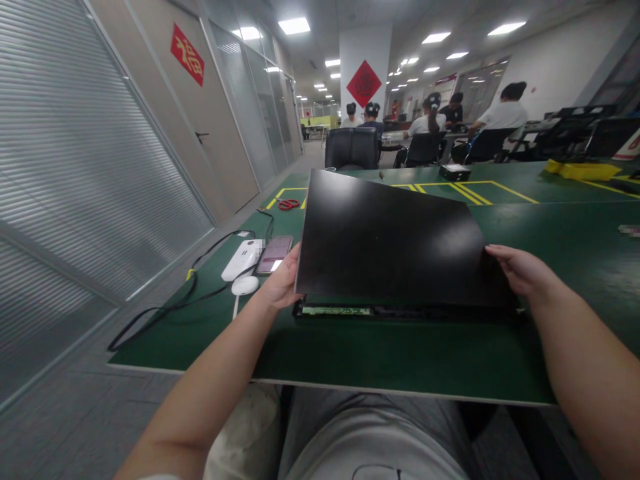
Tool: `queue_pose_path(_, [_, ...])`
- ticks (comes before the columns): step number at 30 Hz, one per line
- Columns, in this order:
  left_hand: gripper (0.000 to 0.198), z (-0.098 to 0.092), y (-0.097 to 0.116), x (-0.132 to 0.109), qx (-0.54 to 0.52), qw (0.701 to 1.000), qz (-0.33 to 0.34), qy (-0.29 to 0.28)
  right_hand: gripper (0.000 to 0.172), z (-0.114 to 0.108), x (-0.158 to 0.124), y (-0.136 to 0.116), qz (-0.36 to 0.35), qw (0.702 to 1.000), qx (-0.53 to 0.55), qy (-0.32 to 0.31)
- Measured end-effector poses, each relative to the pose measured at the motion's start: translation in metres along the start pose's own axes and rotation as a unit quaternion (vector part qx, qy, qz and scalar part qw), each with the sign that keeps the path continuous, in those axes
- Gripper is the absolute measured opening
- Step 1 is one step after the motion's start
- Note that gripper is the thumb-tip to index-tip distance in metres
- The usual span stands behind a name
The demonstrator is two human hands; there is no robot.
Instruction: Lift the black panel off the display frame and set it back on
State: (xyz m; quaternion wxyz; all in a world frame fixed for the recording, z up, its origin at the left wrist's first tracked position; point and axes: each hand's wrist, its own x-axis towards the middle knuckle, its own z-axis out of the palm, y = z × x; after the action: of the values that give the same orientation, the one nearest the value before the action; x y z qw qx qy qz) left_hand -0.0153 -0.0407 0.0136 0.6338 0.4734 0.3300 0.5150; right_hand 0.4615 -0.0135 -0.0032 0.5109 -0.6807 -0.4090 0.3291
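Note:
A large, flat black display panel [390, 240] is held tilted, its far left corner raised highest. My left hand [284, 283] grips its left edge, and my right hand [517, 267] grips its right edge. Under the panel lies a black frame [425, 312] on the green table, mostly covered. Along the frame's near left side a green circuit board strip [337, 311] shows. The fingers behind the panel are partly hidden.
Left of the panel lie a phone [275, 255], a white device [242, 260], a small white case [245, 286] and a black cable [173, 309]. Red-handled scissors [289, 205] lie beyond. A black box [455, 173] and yellow object [583, 171] sit far right. Several people sit behind the table [400, 360].

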Motion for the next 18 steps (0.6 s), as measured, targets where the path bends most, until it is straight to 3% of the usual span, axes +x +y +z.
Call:
queue_pose_path(2, [0.085,0.0,0.0,0.0,0.001,1.0,-0.016,0.003,0.009,0.0,0.0,-0.002,0.114,0.989,0.092,-0.016])
queue_pose_path(4, [0.086,-0.001,0.0,-0.001,-0.001,1.0,-0.017,-0.002,0.01,0.0,0.0,-0.003,0.157,0.977,0.139,-0.026])
queue_pose_path(10, [0.103,-0.008,-0.001,-0.002,0.005,1.0,0.021,-0.015,0.01,-0.001,0.0,-0.005,0.133,0.98,0.148,-0.02])
queue_pose_path(14, [0.1,-0.011,0.003,-0.004,0.003,1.0,0.031,0.0,0.017,-0.004,-0.012,-0.017,0.152,0.971,0.18,-0.047])
queue_pose_path(18, [0.091,-0.012,0.008,-0.005,-0.008,0.999,0.03,0.013,0.027,-0.01,-0.027,-0.025,0.105,0.973,0.194,-0.062])
